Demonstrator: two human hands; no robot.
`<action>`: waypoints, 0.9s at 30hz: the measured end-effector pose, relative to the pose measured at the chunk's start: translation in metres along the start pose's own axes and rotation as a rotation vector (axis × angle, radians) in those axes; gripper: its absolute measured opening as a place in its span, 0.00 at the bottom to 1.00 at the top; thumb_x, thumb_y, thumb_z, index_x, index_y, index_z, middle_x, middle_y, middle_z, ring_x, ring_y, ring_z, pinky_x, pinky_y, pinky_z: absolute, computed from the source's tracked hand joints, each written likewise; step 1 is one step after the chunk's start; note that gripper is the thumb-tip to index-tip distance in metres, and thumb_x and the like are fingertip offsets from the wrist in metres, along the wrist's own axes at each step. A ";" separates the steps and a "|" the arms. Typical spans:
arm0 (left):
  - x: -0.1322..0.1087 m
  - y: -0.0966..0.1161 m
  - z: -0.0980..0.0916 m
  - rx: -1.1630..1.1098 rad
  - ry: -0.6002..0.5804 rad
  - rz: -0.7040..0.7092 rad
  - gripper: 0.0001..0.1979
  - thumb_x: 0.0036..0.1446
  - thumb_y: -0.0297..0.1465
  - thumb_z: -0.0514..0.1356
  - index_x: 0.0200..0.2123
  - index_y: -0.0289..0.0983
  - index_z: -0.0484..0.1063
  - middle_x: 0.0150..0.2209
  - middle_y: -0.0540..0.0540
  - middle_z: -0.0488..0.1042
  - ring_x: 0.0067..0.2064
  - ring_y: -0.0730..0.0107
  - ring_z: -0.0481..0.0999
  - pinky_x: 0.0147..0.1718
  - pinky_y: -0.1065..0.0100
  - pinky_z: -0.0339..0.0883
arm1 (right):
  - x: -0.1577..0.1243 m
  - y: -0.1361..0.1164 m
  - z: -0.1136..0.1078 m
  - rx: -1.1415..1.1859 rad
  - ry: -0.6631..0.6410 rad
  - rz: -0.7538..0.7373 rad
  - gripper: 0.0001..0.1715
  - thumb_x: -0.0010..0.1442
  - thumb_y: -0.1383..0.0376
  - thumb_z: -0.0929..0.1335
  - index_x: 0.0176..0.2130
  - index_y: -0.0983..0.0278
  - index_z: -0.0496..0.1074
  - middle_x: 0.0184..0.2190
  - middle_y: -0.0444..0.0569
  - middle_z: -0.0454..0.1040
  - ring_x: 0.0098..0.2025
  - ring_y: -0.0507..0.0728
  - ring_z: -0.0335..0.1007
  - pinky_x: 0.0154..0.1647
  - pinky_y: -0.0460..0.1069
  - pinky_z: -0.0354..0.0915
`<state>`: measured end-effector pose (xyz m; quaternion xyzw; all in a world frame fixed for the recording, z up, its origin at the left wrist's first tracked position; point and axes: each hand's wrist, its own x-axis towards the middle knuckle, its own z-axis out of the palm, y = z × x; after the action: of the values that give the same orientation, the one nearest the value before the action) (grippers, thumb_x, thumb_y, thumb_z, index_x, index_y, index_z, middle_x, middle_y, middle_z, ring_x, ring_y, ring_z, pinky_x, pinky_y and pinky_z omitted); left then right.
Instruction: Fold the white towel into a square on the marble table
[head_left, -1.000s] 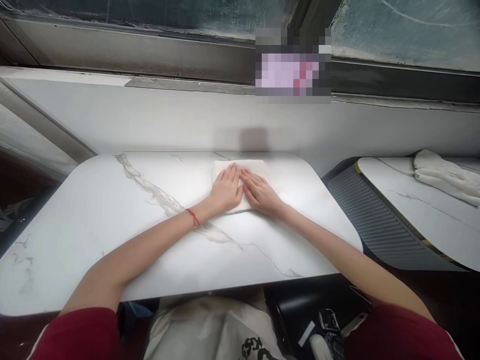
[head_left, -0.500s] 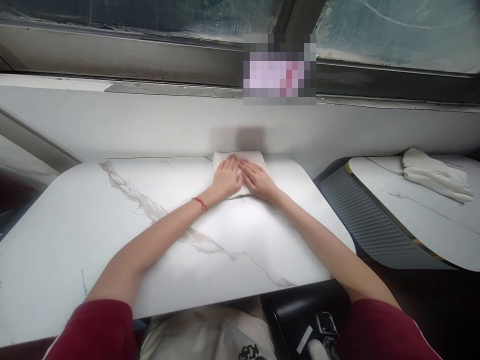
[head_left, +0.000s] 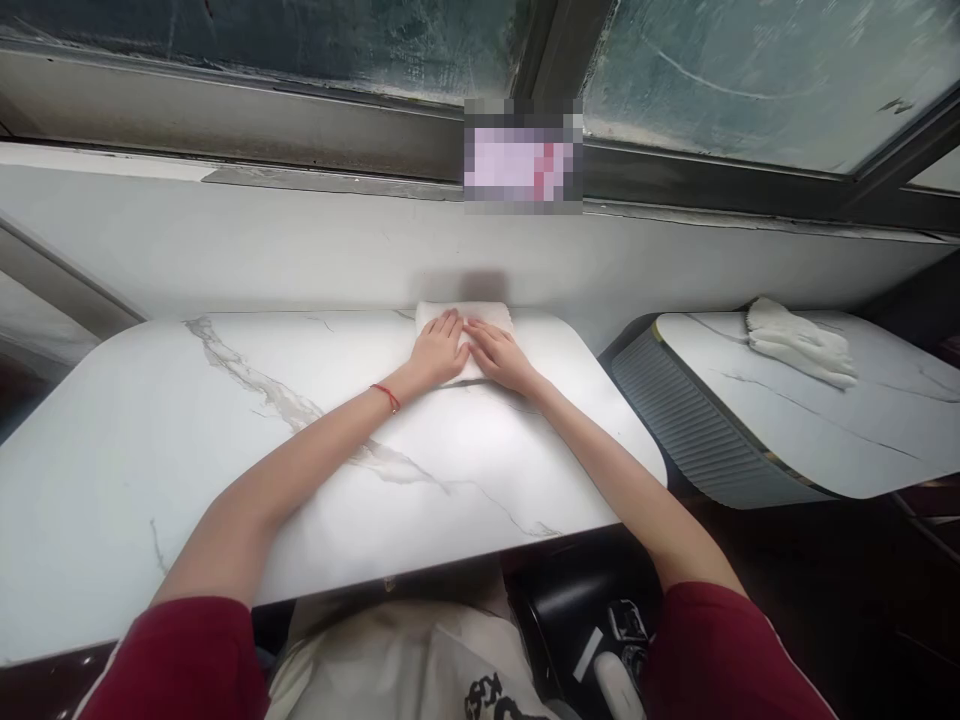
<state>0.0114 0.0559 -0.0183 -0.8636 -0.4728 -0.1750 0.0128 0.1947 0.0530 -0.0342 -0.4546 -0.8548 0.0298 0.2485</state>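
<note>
A folded white cloth (head_left: 491,312) lies at the far edge of the white marbled table (head_left: 225,430), close to the wall. My left hand (head_left: 437,350) rests flat on the cloth's left part, its fingers stretched out. From the right, my right hand (head_left: 500,357) presses flat on the same cloth, fingers extended. The fingertips of both hands nearly meet near the cloth's middle. A red string bracelet (head_left: 388,397) circles my left wrist. The part of the cloth beneath my palms is hidden.
A second marbled table (head_left: 810,410) with a ribbed grey side stands at the right, bearing a crumpled white cloth (head_left: 802,343). Behind runs a low white wall (head_left: 300,240) under dark-framed windows. Below the near edge sits a black seat (head_left: 562,590) with small objects on it.
My view has turned slightly right, so the tables and hands appear further left. Both hands stay flat on the cloth, in nearly the same spot on the table.
</note>
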 end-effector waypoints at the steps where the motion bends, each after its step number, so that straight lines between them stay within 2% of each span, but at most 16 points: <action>1: -0.002 0.001 0.000 0.000 0.002 0.002 0.29 0.69 0.32 0.47 0.69 0.24 0.59 0.72 0.30 0.57 0.74 0.53 0.55 0.71 0.53 0.48 | -0.002 -0.001 0.000 0.003 0.001 0.000 0.31 0.71 0.60 0.56 0.68 0.63 0.64 0.69 0.56 0.64 0.73 0.62 0.56 0.71 0.65 0.56; 4: -0.008 0.005 -0.001 0.007 0.000 0.001 0.29 0.69 0.33 0.48 0.69 0.24 0.60 0.72 0.30 0.57 0.74 0.53 0.55 0.71 0.52 0.49 | -0.007 -0.005 -0.002 0.004 -0.008 0.002 0.30 0.71 0.61 0.57 0.68 0.62 0.64 0.70 0.55 0.63 0.72 0.62 0.57 0.71 0.65 0.56; 8: -0.016 0.014 -0.003 0.023 -0.016 -0.007 0.29 0.70 0.33 0.47 0.69 0.23 0.59 0.72 0.30 0.56 0.74 0.52 0.55 0.71 0.52 0.49 | -0.015 -0.010 -0.008 -0.010 -0.048 0.003 0.31 0.71 0.60 0.57 0.68 0.65 0.63 0.70 0.58 0.63 0.73 0.63 0.56 0.71 0.65 0.57; 15: -0.033 0.045 -0.009 0.035 -0.096 0.012 0.31 0.70 0.33 0.46 0.70 0.20 0.56 0.73 0.29 0.53 0.75 0.52 0.52 0.72 0.52 0.46 | -0.049 -0.014 -0.017 -0.011 -0.021 -0.020 0.31 0.71 0.57 0.57 0.68 0.63 0.63 0.69 0.57 0.65 0.72 0.65 0.58 0.69 0.66 0.60; 19: -0.051 0.072 -0.009 0.017 -0.108 0.061 0.31 0.70 0.33 0.45 0.70 0.18 0.56 0.73 0.28 0.52 0.75 0.51 0.50 0.72 0.52 0.46 | -0.088 -0.024 -0.031 -0.062 0.035 -0.050 0.29 0.73 0.59 0.56 0.68 0.63 0.62 0.68 0.59 0.65 0.71 0.64 0.59 0.68 0.65 0.62; 22: -0.071 0.095 -0.005 0.004 -0.081 0.126 0.32 0.70 0.34 0.46 0.69 0.17 0.56 0.72 0.26 0.52 0.75 0.47 0.50 0.72 0.50 0.47 | -0.125 -0.044 -0.045 -0.097 0.044 -0.051 0.28 0.74 0.60 0.57 0.69 0.62 0.60 0.68 0.58 0.65 0.71 0.63 0.60 0.67 0.64 0.64; 24: -0.086 0.111 -0.002 -0.010 -0.058 0.202 0.32 0.70 0.36 0.46 0.68 0.17 0.57 0.72 0.24 0.53 0.74 0.44 0.51 0.71 0.48 0.48 | -0.154 -0.063 -0.052 -0.136 0.067 -0.005 0.27 0.74 0.61 0.57 0.69 0.62 0.60 0.67 0.57 0.67 0.70 0.63 0.62 0.66 0.63 0.65; 27: -0.106 0.134 0.001 -0.040 -0.024 0.366 0.32 0.71 0.38 0.47 0.67 0.18 0.60 0.70 0.26 0.58 0.74 0.44 0.54 0.71 0.50 0.49 | -0.200 -0.093 -0.056 -0.244 0.187 0.123 0.27 0.74 0.63 0.57 0.69 0.64 0.59 0.65 0.60 0.69 0.69 0.66 0.63 0.64 0.64 0.65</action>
<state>0.0696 -0.1046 -0.0332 -0.9373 -0.3043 -0.1686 0.0217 0.2420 -0.1694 -0.0386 -0.5335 -0.7959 -0.1016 0.2675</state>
